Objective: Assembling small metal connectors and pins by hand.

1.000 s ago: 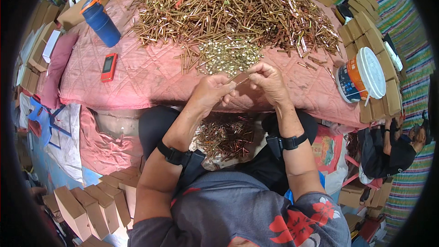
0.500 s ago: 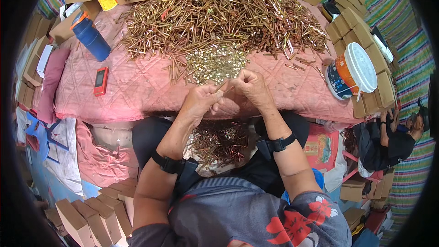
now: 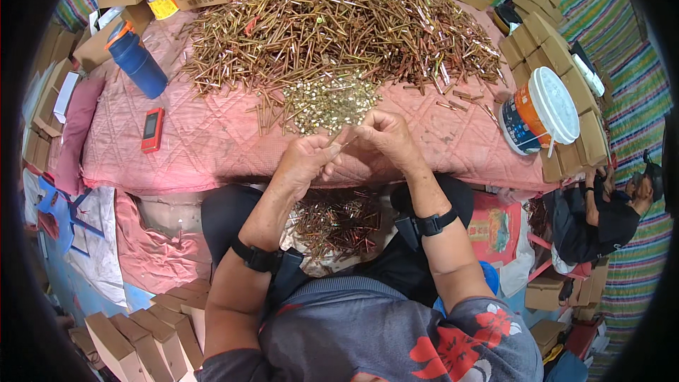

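Note:
Above the near edge of the pink cloth, my left hand [image 3: 303, 163] is closed, holding a thin brass-coloured bolt [image 3: 348, 143] between thumb and fingers. My right hand [image 3: 391, 140] is pinched at the bolt's other end; any small part between its fingertips is too small to make out. Just beyond both hands lies a heap of small shiny pieces that look like nuts [image 3: 329, 105]. Behind that rises a large pile of loose brass-coloured bolts [image 3: 346, 25]. More bolts [image 3: 338, 223] lie in a heap below, between my knees.
On the pink quilted cloth [image 3: 219, 148], a blue bottle [image 3: 138, 64] and a red device [image 3: 153, 129] are at left. A white-lidded bucket [image 3: 527, 117] stands right, beside stacked cardboard boxes [image 3: 559, 64]. Another person [image 3: 608, 216] sits far right. Cartons [image 3: 152, 336] stand low left.
My hands stay together at the bolt, with small finger movements; the bolt now lies at a flatter angle. The whole view has shifted slightly.

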Demonstrator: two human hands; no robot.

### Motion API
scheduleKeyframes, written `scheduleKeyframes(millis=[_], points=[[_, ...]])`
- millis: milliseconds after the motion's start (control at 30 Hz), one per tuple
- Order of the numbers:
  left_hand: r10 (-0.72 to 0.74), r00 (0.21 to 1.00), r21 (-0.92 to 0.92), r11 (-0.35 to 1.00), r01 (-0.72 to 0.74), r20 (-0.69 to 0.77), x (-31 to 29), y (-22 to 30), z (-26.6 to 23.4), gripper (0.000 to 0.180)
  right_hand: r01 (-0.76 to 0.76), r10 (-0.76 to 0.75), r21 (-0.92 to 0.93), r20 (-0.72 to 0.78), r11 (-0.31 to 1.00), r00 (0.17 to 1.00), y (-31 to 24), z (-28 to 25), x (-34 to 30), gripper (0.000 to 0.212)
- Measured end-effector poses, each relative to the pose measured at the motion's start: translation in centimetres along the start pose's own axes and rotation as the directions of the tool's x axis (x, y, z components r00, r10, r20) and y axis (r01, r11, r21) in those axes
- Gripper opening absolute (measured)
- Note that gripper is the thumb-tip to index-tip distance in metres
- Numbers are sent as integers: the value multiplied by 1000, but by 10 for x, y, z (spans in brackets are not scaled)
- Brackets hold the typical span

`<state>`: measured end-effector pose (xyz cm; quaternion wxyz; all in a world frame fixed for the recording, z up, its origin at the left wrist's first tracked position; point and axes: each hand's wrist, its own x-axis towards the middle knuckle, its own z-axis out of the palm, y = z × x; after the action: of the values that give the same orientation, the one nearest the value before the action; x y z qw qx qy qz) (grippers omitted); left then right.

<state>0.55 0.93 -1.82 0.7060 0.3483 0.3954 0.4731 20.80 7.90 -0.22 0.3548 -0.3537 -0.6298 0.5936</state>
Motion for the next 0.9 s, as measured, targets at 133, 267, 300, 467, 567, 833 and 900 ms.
scheduleKeyframes(millis=[133,267,300,467,567,833,900], points=[[-53,993,180,983,33,107,-8,7,4,16,-16,-9,-46,-495,999,869,-18,-20,13,8],[-140,975,332,940,76,174,-7,6,7,22,-15,-500,-652,-596,758,628,17,-88,31,28],[-142,975,332,940,78,170,-6,7,5,22,-13,-498,-649,-596,760,629,27,-90,35,28],[-38,998,260,965,24,49,-2,0,0,31,-168,-483,-813,-482,557,731,35,-83,40,24],[-112,992,38,993,110,52,-2,3,-1,31,-220,-328,-723,-534,655,779,26,-66,40,12],[-45,997,74,996,41,58,-1,7,1,23,-189,-383,-932,-305,311,872,9,-58,23,7],[-47,997,77,996,42,60,1,6,4,22,-172,-422,-932,-302,319,855,9,-59,21,10]])
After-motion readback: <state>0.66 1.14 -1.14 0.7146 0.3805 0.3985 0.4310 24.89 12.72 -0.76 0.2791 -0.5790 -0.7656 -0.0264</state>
